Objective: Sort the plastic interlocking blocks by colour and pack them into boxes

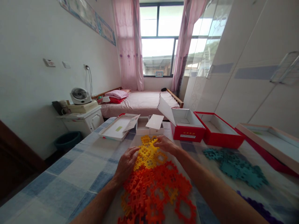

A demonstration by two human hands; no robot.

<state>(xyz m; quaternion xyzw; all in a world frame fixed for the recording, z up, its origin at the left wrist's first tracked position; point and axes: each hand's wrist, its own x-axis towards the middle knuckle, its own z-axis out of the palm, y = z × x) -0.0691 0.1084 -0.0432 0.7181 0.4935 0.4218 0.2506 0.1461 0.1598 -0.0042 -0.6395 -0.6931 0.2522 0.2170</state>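
A heap of plastic interlocking pieces lies on the table in front of me, with yellow pieces [149,152] at its far end and orange-red pieces [154,186] nearer. My left hand [127,163] rests against the left side of the yellow pieces, its fingers reaching over their edge and its thumb hidden. At the far right of the yellow part, my right hand [165,145] has its fingertips closed on a yellow piece [153,145]. Teal pieces [243,169] lie apart on the right, beyond my right forearm. Purple pieces [255,205] show at the lower right.
Behind the heap stand a shallow white tray [113,133], small white boxes [142,128], a red lidded box [188,133] and a red open box [220,138]. A pale-rimmed box [268,132] sits far right. A checked cloth [77,174] covers the table; a bed [144,101] is beyond.
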